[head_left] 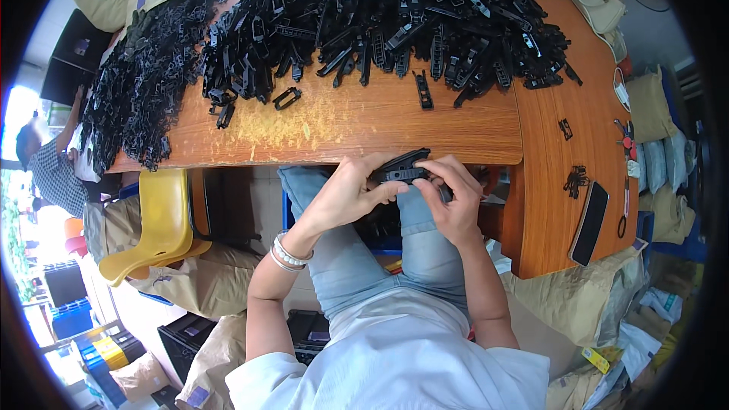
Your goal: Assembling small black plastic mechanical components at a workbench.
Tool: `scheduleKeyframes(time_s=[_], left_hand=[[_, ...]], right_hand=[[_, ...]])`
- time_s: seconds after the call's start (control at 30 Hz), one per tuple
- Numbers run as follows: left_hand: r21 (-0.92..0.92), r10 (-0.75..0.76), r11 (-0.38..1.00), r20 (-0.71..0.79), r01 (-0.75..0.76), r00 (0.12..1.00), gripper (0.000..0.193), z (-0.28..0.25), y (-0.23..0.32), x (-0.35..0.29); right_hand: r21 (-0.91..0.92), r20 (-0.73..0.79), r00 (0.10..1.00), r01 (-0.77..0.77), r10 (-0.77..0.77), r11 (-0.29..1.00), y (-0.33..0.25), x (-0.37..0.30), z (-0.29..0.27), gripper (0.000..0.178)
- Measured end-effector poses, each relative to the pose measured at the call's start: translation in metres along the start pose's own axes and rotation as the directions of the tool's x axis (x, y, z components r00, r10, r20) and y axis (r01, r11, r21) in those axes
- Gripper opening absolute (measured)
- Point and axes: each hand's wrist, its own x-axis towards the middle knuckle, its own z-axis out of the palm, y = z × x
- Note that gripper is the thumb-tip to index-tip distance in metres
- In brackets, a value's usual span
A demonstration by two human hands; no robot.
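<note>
Between both hands, just past the table's front edge and over my lap, is a black plastic part, long and narrow with slots. My left hand grips its left end between thumb and fingers. On its right end, the thumb and fingers of my right hand are closed. Whether the part is one piece or two fitted together, I cannot tell. Several similar black plastic parts lie heaped on the wooden table beyond my hands. One loose part lies at the heap's near edge.
A heap of smaller black pieces covers the table's left. On the right wing are a phone, red-handled pliers and small black clips. A yellow chair stands left; another person is far left. Sacks surround me.
</note>
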Motion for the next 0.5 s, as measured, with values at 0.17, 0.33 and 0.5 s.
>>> scheduleKeyframes(time_s=[0.17, 0.33, 0.5], left_hand=[[0.066, 0.131, 0.990, -0.050, -0.128, 0.990, 0.039, -0.001, -0.002, -0.007], [0.146, 0.175, 0.977, -0.145, -0.154, 0.974, 0.042, 0.003, -0.003, -0.011], [0.046, 0.154, 0.988, -0.114, -0.150, 0.981, 0.032, 0.008, -0.013, -0.010]], right_hand=[[0.023, 0.001, 1.000, -0.009, 0.009, 1.000, -0.006, -0.004, 0.002, 0.019], [-0.074, 0.001, 0.999, 0.046, -0.046, 0.996, -0.004, 0.001, -0.001, 0.019], [0.037, 0.110, 0.994, -0.011, 0.007, 0.999, 0.001, -0.001, -0.004, 0.020]])
